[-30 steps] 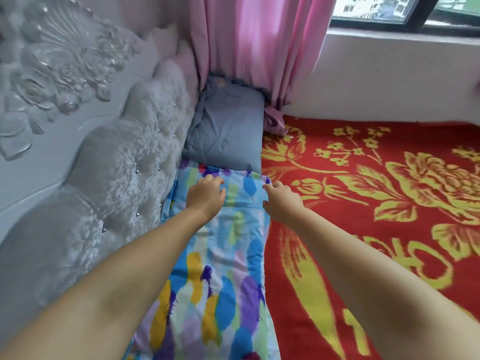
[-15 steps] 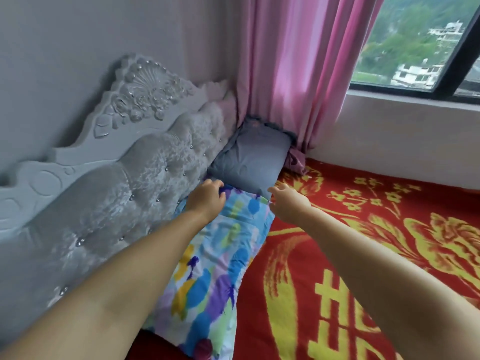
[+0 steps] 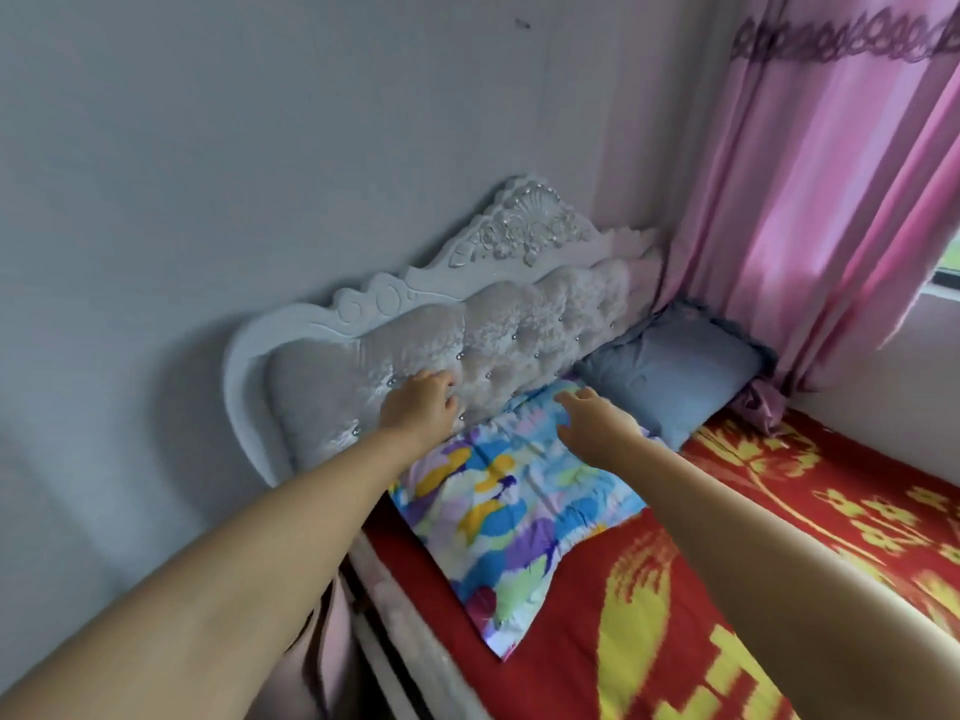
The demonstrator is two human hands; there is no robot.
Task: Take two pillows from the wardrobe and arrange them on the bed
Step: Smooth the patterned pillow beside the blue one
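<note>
A multicoloured patterned pillow (image 3: 511,504) lies flat on the bed at the headboard's foot. Beyond it, in the corner by the curtain, a blue-grey pillow (image 3: 670,374) leans against the headboard. My left hand (image 3: 421,407) hovers above the patterned pillow's far left edge, in front of the headboard, fingers loosely curled and holding nothing. My right hand (image 3: 597,420) is over the far end of the patterned pillow, fingers spread, palm down, gripping nothing. Whether either hand touches the pillow I cannot tell.
A red blanket with yellow flowers (image 3: 779,563) covers the bed. The white tufted headboard (image 3: 467,330) stands against the grey wall. A pink curtain (image 3: 810,200) hangs at the right, its end bunched on the bed corner. The bed's near edge (image 3: 415,652) drops off at the left.
Both hands have let go of the patterned pillow's far end and lifted off it. The camera has pulled back and risen, showing the whole headboard and both pillows.
</note>
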